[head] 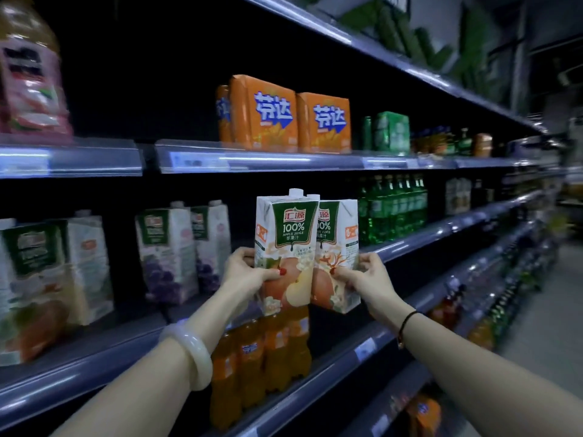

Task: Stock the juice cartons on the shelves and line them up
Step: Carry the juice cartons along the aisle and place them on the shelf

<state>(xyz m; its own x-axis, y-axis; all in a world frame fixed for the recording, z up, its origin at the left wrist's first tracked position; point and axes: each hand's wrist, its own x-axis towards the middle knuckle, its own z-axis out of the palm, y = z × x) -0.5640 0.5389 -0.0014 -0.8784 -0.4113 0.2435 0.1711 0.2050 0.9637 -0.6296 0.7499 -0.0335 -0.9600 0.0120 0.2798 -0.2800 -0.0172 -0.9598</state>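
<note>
Both forearms reach forward and up toward the shelving. The left hand (249, 274) curls round the lower part of the left apple juice carton (285, 244), thumb across its front. The right hand (367, 277) grips the right apple juice carton (342, 263) likewise. The cartons are upright and touching, seemingly held just off the middle shelf (441, 230), right of the grape juice cartons (168, 250).

The white cardboard apple-juice cartons (285, 247) bear green crests and red-orange apple prints. Left of them stand white cartons printed with purple grapes (167, 250), above them orange packs lettered blue-and-white (265, 115), and to the right green plastic bottles (391, 209).
</note>
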